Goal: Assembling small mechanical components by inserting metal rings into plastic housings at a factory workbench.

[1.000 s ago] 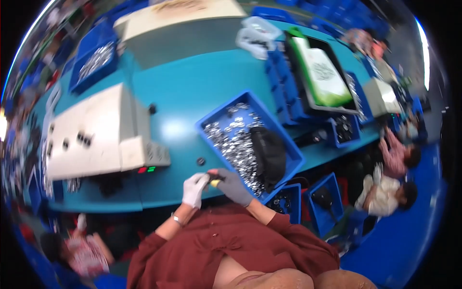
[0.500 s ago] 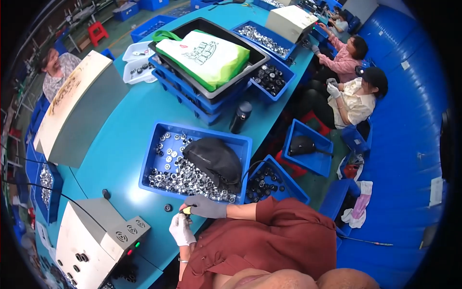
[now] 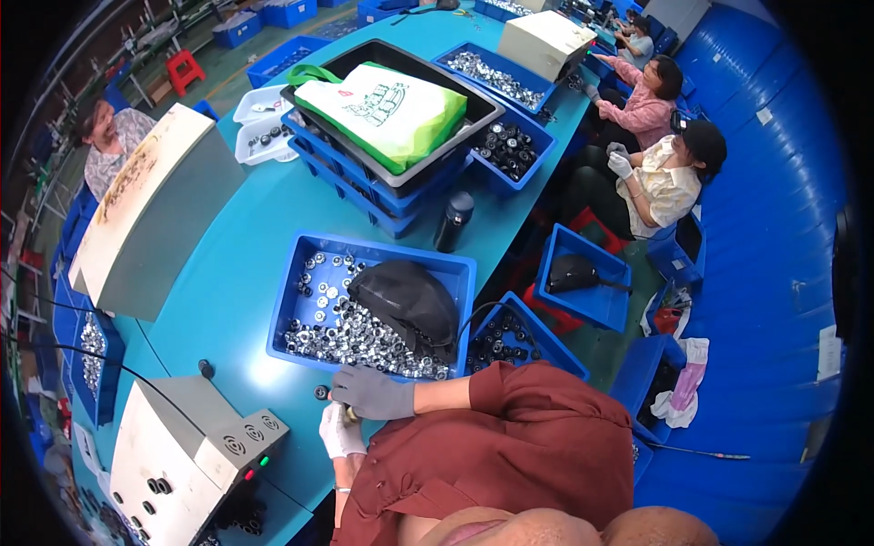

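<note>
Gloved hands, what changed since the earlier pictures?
The right hand slid left, nearer the black round part. The left hand stays close. I can't tell if anything was let go. The black bag stays in the blue bin.

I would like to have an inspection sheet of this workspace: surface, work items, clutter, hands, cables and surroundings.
Surface: turquoise table; loose black round part near the hands.
Work items: silvery parts in a blue tray; small pale piece between the hands, mostly hidden.
Clutter: black bag lying in the tray; dark bottle standing beyond it.
Hands: left hand white-gloved, right hand grey-gloved, close together; grip unclear.
Cables: black cable leading over the cream machine.
Surroundings: seated co-workers at right; red stool upper left.
</note>
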A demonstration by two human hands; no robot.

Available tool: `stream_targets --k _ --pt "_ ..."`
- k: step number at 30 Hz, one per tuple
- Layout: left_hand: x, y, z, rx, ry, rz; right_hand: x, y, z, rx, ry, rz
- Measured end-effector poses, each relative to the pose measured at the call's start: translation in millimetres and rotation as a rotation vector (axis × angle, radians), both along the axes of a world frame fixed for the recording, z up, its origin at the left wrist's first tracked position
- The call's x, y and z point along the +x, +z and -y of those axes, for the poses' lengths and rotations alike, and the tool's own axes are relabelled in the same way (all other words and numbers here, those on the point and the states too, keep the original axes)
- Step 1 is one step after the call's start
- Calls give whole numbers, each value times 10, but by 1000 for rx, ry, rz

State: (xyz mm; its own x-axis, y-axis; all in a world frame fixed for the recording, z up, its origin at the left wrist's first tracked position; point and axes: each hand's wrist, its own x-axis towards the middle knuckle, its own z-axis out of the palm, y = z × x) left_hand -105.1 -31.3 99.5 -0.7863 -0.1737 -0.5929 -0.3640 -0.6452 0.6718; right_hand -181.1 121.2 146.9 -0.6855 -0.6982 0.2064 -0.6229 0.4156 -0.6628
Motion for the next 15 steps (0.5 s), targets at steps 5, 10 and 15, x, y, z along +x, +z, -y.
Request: stream_targets --k 5,10,15 --pt "-92 322 -29 368 13 -111 -147 18 -3 -307 -22 168" --pt "-67 79 121 122 -73 -182 -175 -23 10 -326 72 98" --pt "-160 256 6 150 -75 -167 -237 -113 34 -281 81 73"
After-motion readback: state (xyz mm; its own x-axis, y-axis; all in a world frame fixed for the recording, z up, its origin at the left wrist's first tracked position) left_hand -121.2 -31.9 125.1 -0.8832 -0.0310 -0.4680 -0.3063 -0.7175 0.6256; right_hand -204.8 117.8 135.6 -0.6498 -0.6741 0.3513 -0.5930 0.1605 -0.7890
